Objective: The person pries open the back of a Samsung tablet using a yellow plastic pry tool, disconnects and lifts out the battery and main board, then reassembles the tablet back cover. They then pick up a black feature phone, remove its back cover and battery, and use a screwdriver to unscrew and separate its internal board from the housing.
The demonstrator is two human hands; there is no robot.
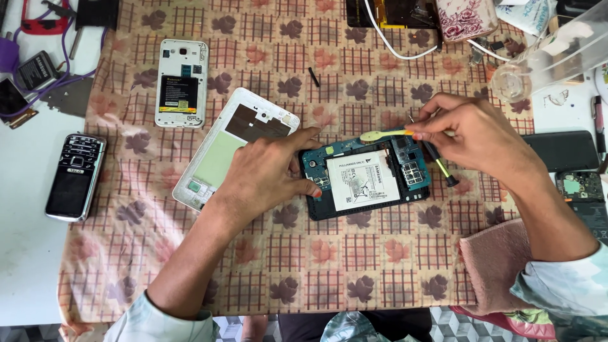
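An opened tablet point(364, 183) with a white battery and blue circuit board lies on the patterned cloth point(316, 253). My left hand point(266, 174) presses on its left end, fingers spread over the edge. My right hand point(472, 130) pinches a yellow pry tool point(380, 135) above the board's upper edge and also holds a black screwdriver point(440, 168) that slants down to the right. The white back cover point(231, 142) lies face down just left of my left hand.
A white phone with its back off point(182, 82) lies at upper left, a black keypad phone point(75, 176) on the white table at left. Cables, a floral case point(465, 18) and a clear plastic bottle point(544, 63) crowd the top right. A pink cloth point(497, 263) lies lower right.
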